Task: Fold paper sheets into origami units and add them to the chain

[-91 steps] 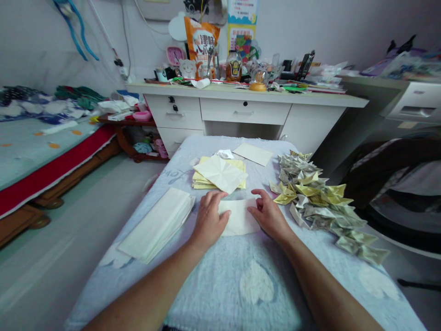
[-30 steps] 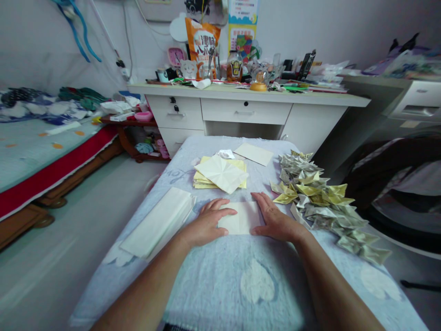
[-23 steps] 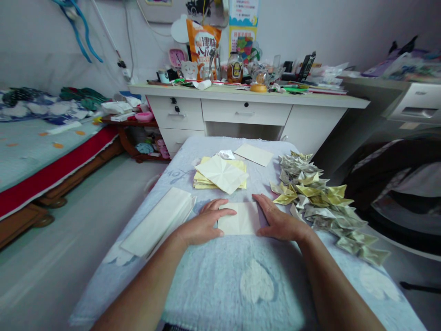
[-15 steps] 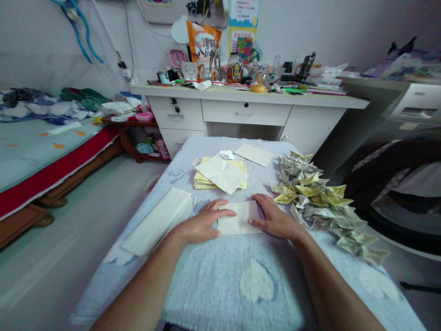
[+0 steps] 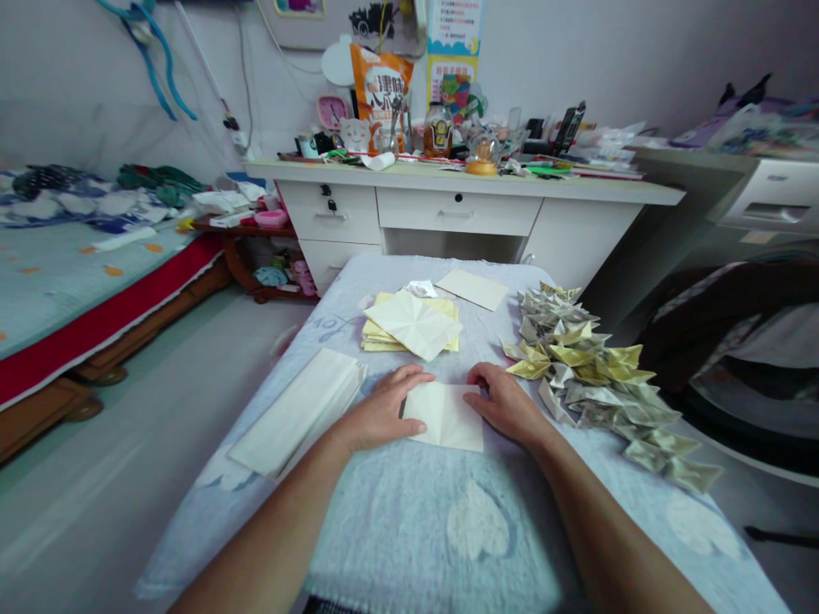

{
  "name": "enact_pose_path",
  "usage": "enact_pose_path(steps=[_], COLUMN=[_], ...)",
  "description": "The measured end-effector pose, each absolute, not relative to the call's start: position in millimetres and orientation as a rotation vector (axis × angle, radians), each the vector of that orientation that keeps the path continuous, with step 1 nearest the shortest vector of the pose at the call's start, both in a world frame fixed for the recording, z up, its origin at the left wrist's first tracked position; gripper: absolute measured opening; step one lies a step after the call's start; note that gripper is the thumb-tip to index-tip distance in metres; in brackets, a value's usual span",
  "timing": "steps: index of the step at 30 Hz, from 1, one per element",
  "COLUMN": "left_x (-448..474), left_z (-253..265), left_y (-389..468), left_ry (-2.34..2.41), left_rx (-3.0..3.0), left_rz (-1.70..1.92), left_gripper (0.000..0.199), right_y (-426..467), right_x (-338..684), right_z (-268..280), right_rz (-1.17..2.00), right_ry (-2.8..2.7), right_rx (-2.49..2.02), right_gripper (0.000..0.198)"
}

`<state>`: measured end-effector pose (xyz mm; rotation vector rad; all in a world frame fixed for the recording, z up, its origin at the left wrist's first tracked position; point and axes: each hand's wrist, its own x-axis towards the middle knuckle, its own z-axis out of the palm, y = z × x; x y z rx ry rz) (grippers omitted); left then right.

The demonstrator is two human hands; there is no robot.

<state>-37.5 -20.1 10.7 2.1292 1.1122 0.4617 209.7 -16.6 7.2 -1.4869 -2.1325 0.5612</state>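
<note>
A small creased sheet of cream paper (image 5: 444, 422) lies on the cloth-covered table in front of me, with a fold line down its middle. My left hand (image 5: 384, 412) rests at its left edge, thumb on the paper and fingers stretched along the upper left corner, spread apart. At the upper right corner, my right hand (image 5: 502, 401) has its fingers curled and pinches the paper with the thumb. Beyond the hands, a creased white square (image 5: 415, 322) tops a stack of yellow paper (image 5: 379, 338).
Folded paper pieces (image 5: 595, 367) in silver and gold lie in rows on the right. A long white paper bundle (image 5: 298, 409) is at left; a cream sheet (image 5: 472, 288) lies at the far end. A cluttered white desk (image 5: 457, 209) stands behind, beside a washing machine (image 5: 768, 196).
The sheet has shifted slightly toward me and turned a little. My right hand's fingers have curled in at its upper corner, and the left thumb has slid lower on the paper.
</note>
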Motion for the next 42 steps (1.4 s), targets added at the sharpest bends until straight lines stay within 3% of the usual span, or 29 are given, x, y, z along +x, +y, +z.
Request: enact_pose_path(steps=[5, 14, 19, 26, 32, 37, 42], left_x=[-32.6, -26.9, -22.8, -22.4, -17.2, -14.5, -15.0], left_z=[3.0, 5.7, 7.3, 13.2, 14.0, 13.8, 7.3], left_y=[-19.7, -20.4, -23.8, -27.0, -27.2, -25.6, -22.8], left_ry=[1.140, 1.133, 1.047, 0.915, 1.084, 1.143, 1.163], left_rx=[2.145, 2.032, 1.708, 1.737, 1.697, 1.653, 1.509], left_rz=[0.544, 0.659, 0.709, 0.838, 0.796, 0.838, 0.846], left_gripper=[0.067, 0.062, 0.066, 0.028, 0.027, 0.029, 0.030], right_y=[-18.4, -22.0, -21.7, -16.9, -14.2, -13.8, -18.8], right_x=[207.2, 206.9, 210.4, 214.4, 213.6, 213.7, 212.9], right_z=[3.9, 15.2, 19.4, 12.4, 4.8, 3.9, 11.6], right_rz=[0.529, 0.562, 0.740, 1.009, 1.057, 0.821, 0.415], right_ry=[-2.217, -2.342, -2.214, -1.887, -1.750, -1.811, -1.957], right_rx=[-1.473, -1.499, -1.447, -1.352, -1.340, -1.319, -1.279], right_gripper=[0.029, 0.005, 0.009, 0.022, 0.025, 0.018, 0.031])
